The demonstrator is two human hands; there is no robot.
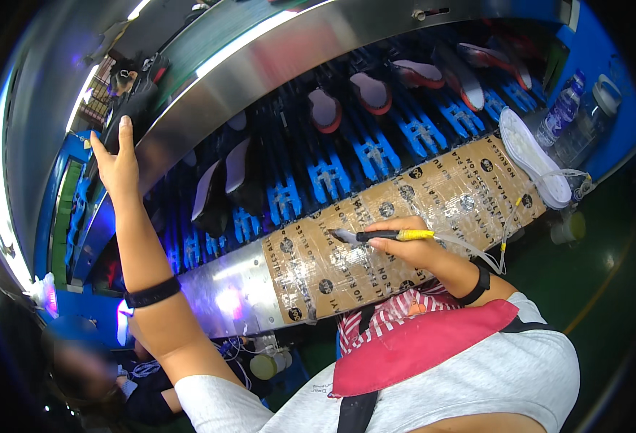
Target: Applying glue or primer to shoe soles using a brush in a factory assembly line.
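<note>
My left hand is raised at the upper left, with its visible fingers spread apart. It is beside a black shoe by the upper belt; whether the fingertips touch it I cannot make out. Low over the cardboard-covered ledge, my right hand grips a brush with a black and yellow handle. Its bristle end points left, close to the cardboard. A thin white tube trails from the handle's rear.
Several shoes with pale soles sit on blue holders behind the ledge. A white sole and a plastic bottle are at the right. A steel rail curves overhead. Another person is at the lower left.
</note>
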